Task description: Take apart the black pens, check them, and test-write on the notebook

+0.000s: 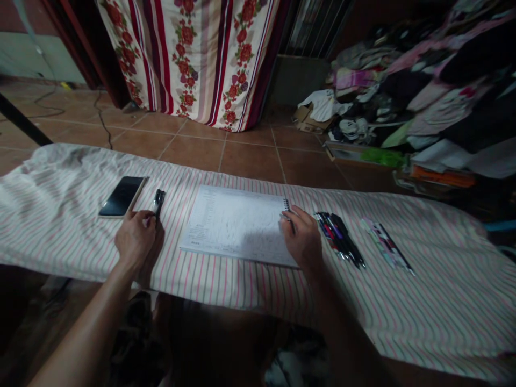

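My left hand (136,234) is closed, its fingertips at the lower end of a pair of dark pens (159,199) on the striped cloth. A spiral-bound notebook (237,220) lies open in front of me, its page covered in faint marks. Over its right edge, by the black coil, my right hand (303,236) is bent in a pinch around a slim dark pen (292,226). Just right of that hand lies a bunch of several pens (341,239), mostly black with some red and purple. Farther right is a smaller group of pale and dark pens (387,244).
A smartphone (123,196) with a dark screen lies left of the pens. The striped cloth (435,285) covers the long low surface. Beyond it are a tiled floor (250,156), a floral curtain (201,59) and a heap of clothes (423,102) at right.
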Tool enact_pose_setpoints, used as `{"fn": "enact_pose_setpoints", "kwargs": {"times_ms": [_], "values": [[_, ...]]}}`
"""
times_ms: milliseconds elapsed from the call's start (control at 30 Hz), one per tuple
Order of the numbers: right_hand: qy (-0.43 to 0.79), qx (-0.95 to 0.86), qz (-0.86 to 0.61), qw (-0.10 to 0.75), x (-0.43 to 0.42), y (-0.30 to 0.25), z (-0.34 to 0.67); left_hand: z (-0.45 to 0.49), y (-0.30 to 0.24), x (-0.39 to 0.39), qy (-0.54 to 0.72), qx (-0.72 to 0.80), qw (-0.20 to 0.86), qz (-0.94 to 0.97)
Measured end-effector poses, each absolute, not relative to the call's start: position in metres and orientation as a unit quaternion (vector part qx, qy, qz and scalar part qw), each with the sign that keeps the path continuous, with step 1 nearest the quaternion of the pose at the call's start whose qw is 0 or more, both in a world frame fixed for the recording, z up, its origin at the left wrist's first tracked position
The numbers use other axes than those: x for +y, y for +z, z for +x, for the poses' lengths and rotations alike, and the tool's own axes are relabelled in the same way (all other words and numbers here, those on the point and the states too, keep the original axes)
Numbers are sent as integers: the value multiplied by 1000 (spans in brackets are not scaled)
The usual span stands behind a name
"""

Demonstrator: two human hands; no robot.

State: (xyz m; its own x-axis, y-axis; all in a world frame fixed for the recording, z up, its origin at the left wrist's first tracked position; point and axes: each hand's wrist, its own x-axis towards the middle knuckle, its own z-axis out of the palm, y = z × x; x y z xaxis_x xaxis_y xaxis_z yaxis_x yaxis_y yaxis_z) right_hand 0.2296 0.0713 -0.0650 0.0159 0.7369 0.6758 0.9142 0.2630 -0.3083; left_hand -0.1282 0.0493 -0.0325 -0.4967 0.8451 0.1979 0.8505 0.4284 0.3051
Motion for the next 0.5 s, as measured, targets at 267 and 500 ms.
{"fn": "enact_pose_setpoints", "kwargs": {"times_ms": [267, 500], "values": [[-88, -699, -585, 402, 78, -68, 204, -128, -34, 46, -155, -833, 11, -531], [-55, -702, -581, 407, 78, -67, 189, -115, -31, 43, -115, -821, 31, -558]]}}
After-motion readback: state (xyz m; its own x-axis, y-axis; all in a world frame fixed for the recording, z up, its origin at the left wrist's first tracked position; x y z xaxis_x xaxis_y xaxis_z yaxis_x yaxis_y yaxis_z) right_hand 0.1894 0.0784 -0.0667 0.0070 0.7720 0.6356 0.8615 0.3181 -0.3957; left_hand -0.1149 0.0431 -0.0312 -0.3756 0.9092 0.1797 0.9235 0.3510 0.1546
